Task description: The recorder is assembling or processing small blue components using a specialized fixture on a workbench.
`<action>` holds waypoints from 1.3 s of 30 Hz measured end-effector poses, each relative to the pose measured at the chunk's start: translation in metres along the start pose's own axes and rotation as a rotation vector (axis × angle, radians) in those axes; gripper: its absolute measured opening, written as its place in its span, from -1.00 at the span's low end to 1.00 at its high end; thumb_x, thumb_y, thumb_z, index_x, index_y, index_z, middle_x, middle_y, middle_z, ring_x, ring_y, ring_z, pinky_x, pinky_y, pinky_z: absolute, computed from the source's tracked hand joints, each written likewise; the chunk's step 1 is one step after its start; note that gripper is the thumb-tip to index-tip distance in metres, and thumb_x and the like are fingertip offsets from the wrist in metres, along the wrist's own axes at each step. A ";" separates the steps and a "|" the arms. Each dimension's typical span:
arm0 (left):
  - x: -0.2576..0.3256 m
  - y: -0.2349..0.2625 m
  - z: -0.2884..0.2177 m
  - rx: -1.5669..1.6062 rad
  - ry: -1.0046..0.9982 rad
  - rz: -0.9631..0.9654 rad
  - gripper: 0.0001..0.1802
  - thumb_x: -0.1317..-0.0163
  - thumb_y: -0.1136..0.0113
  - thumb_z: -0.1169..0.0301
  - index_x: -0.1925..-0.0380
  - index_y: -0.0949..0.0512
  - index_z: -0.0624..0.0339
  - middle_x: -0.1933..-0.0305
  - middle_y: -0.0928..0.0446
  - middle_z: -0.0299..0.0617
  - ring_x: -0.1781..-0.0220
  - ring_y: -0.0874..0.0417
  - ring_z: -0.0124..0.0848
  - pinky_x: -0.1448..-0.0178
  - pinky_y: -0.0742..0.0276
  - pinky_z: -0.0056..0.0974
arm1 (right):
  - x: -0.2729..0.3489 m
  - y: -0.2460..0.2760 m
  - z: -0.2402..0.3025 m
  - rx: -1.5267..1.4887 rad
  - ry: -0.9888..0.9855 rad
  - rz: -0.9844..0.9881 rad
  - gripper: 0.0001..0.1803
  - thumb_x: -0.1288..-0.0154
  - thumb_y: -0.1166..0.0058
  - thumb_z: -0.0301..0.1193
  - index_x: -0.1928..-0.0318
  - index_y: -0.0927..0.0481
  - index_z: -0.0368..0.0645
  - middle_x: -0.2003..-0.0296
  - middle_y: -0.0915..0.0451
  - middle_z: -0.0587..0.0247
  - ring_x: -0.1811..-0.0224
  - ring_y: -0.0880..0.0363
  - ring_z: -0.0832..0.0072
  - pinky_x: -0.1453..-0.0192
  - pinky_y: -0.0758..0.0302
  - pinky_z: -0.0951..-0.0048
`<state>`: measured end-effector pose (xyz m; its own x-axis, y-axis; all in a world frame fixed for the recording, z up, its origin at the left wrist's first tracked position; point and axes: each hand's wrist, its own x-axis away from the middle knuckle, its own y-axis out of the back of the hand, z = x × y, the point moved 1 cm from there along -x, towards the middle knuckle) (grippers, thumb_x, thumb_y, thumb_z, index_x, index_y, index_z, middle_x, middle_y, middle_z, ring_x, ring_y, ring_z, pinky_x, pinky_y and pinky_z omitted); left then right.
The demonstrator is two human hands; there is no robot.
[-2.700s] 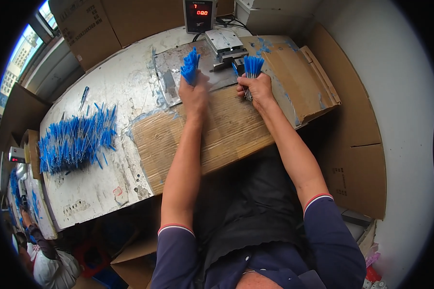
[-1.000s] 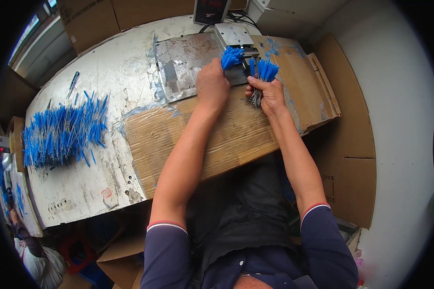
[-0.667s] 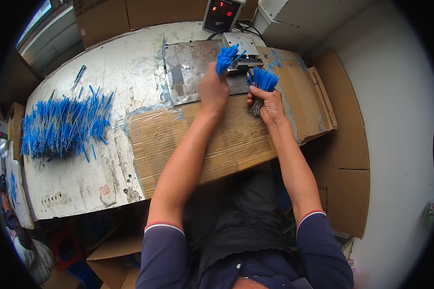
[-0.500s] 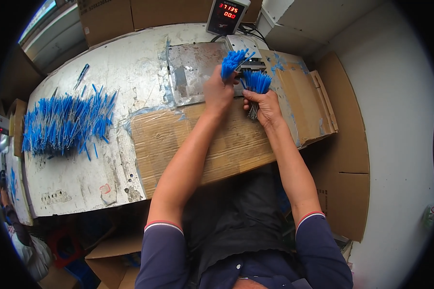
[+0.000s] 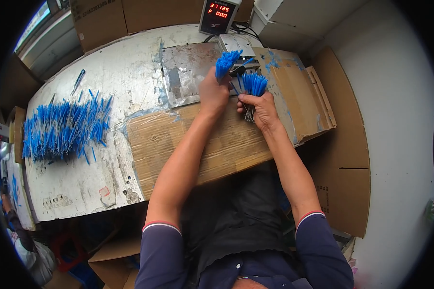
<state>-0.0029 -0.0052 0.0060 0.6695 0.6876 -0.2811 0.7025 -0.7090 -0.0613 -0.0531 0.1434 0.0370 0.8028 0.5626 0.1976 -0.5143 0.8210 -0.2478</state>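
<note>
My left hand (image 5: 213,94) is closed round a bunch of thin blue-ended wire sticks (image 5: 226,64), their blue ends pointing up and away. Just to its right, my right hand (image 5: 262,109) grips a second bunch of blue-ended wire sticks (image 5: 254,84), with bare wire ends hanging below the fingers. A stick or two lies between the bunches, apart from the rest. Both hands are over the near edge of a small machine (image 5: 236,44) on the bench. A large pile of the same sticks (image 5: 65,126) lies at the left.
A counter with red digits (image 5: 219,17) stands behind the machine. Taped cardboard (image 5: 197,144) covers the bench's front, with another cardboard piece (image 5: 294,91) at right. A pen (image 5: 78,81) lies beyond the pile. Part of another person (image 5: 21,233) shows at far left.
The view has shifted slightly. A gap now shows between my two hands, with a few loose sticks near the right bunch. Both hands still hold their bunches.
</note>
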 end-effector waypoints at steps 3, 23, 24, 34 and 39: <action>0.000 0.004 -0.004 0.021 0.046 -0.098 -0.81 -0.32 -0.24 0.57 0.08 -0.61 0.28 0.33 -0.70 -0.22 0.39 -0.71 -0.50 0.31 -0.62 -0.34 | -0.005 0.005 -0.003 0.021 0.075 -0.145 -0.83 -0.16 -0.31 -0.66 0.25 -0.59 -0.31 0.43 -0.64 0.17 0.47 -0.70 0.41 0.46 -0.69 0.41; -0.006 0.011 0.003 -0.148 0.005 -0.315 -0.87 -0.48 -0.13 0.38 0.08 -0.55 0.16 0.30 -0.74 -0.16 0.29 -0.73 -0.34 0.19 -0.55 -0.21 | -0.044 -0.011 -0.004 0.190 0.234 -0.454 -0.81 -0.08 -0.27 -0.74 0.37 -0.51 -0.32 0.49 -0.59 0.18 0.59 -0.64 0.44 0.64 -0.64 0.43; -0.006 0.012 0.004 -0.223 -0.044 -0.343 -0.86 -0.48 -0.14 0.35 0.08 -0.55 0.15 0.27 -0.75 -0.11 0.26 -0.75 -0.25 0.15 -0.56 -0.15 | -0.044 -0.012 -0.004 0.190 0.233 -0.453 -0.81 -0.08 -0.27 -0.74 0.37 -0.51 -0.32 0.49 -0.59 0.18 0.59 -0.64 0.44 0.64 -0.64 0.43; -0.003 0.004 0.006 -0.542 -0.073 -0.172 -0.85 -0.40 -0.19 0.38 0.08 -0.56 0.11 0.24 -0.72 0.00 0.16 -0.73 0.09 0.09 -0.55 0.07 | -0.043 0.003 -0.002 -0.021 0.161 -0.394 -0.87 -0.12 -0.30 -0.68 0.32 -0.60 -0.37 0.47 -0.65 0.10 0.55 -0.68 0.37 0.56 -0.72 0.36; -0.004 0.004 0.012 -0.570 -0.102 -0.095 -0.81 -0.28 -0.20 0.49 0.10 -0.54 0.13 0.28 -0.69 0.06 0.20 -0.71 0.14 0.10 -0.54 0.11 | -0.032 0.007 -0.001 -0.116 0.139 -0.335 -0.88 -0.12 -0.29 -0.66 0.32 -0.62 -0.37 0.47 -0.66 0.09 0.56 -0.69 0.38 0.56 -0.72 0.36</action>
<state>-0.0060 -0.0129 -0.0046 0.5907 0.7055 -0.3916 0.7959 -0.4298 0.4263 -0.0826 0.1308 0.0281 0.9580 0.2397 0.1575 -0.1852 0.9363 -0.2983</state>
